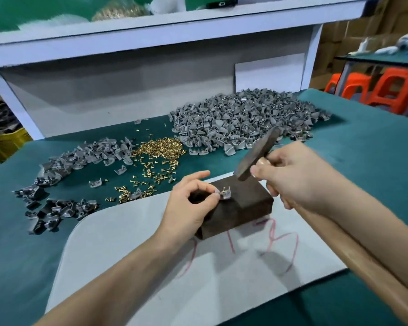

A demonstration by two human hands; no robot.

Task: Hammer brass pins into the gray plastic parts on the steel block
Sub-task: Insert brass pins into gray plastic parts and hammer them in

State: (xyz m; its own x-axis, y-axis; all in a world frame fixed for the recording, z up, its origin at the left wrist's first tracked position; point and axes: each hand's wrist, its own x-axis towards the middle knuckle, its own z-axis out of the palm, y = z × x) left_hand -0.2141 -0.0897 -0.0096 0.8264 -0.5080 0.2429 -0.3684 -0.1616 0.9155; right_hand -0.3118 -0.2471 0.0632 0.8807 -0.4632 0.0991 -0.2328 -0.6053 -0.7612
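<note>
A dark steel block (240, 208) lies on a white sheet (151, 243) in front of me. On its top sits a gray plastic part (225, 194) with brass pins standing in it. My left hand (189, 203) pinches that part at its left edge with thumb and fingertips. My right hand (295, 177) grips a hammer close to its dark head (257, 156), which hangs tilted just above and right of the part. The wooden handle (363, 267) runs down to the lower right along my forearm.
A big heap of gray parts (240, 118) lies at the back of the green table. Loose brass pins (156, 156) are spread in the middle. Smaller piles of gray parts (80, 158) and darker ones (57, 208) lie to the left. Orange stools (386, 88) stand far right.
</note>
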